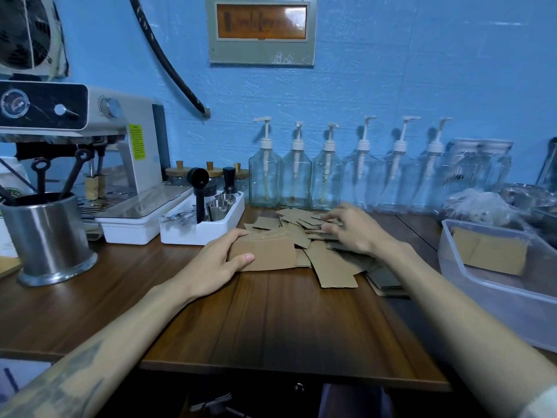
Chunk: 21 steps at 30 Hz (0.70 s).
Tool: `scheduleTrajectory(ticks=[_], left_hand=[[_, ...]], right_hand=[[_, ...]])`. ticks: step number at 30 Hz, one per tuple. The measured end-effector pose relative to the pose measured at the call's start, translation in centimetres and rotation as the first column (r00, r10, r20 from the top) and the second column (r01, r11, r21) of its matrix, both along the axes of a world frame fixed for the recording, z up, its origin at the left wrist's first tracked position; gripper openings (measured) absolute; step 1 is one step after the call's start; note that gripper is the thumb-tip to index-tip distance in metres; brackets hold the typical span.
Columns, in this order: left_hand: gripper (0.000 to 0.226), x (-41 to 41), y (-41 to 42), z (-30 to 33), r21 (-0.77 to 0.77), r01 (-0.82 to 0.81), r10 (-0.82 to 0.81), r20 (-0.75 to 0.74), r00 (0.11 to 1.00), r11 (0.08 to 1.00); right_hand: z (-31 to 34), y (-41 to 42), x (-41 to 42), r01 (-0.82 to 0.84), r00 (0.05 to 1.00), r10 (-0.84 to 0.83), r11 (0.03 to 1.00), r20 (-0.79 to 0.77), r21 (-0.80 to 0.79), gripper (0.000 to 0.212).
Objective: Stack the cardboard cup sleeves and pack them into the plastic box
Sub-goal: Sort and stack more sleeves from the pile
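Bench (271,327): wooden, carries everything below.
Plastic box (482,285): right edge, several sleeves already inside.
Loose sleeves (328,260): scattered heap, centre.
Stack of sleeves (268,251): left hand (217,263) grips it, fingers curled round.
Right hand (349,230): fingers bent, picking in the heap; hold unclear.
Risk: the one-handed stack may fan out if its edges go uneven.

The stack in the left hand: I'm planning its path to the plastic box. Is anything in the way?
Only the loose sleeves and the right hand reaching into them lie between the stack in the left hand and the open plastic box; lifted over them, nothing visible blocks it.
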<state>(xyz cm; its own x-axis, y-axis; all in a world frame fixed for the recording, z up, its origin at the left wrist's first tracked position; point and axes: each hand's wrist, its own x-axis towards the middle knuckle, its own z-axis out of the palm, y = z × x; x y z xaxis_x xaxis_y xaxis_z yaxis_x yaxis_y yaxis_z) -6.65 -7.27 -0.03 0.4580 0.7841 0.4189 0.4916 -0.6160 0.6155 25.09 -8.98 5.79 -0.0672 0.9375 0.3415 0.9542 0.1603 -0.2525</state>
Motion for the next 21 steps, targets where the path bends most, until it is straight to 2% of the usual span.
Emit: scheduleTrajectory(ticks=[6,13,21], left_hand=[[0.029,0.2,1.1,-0.1,-0.003,-0.059,0.059,0.131,0.99,0.998],[0.029,0.6,1.9,-0.2,-0.012,-0.058,0.058,0.062,0.996,0.998],[0.033,0.5,1.8,-0.1,-0.021,-0.068,0.068,0.004,0.998,0.997]], right_hand=[[0.7,4.4,-0.2,0.067,0.997,-0.063,0.994,0.052,-0.084,0.034],[-1.0,6.9,-0.5,0.097,0.995,-0.092,0.97,0.037,-0.221,0.049],[-1.4,5.7,-0.8,0.085,0.995,-0.08,0.992,0.058,-0.097,0.038]])
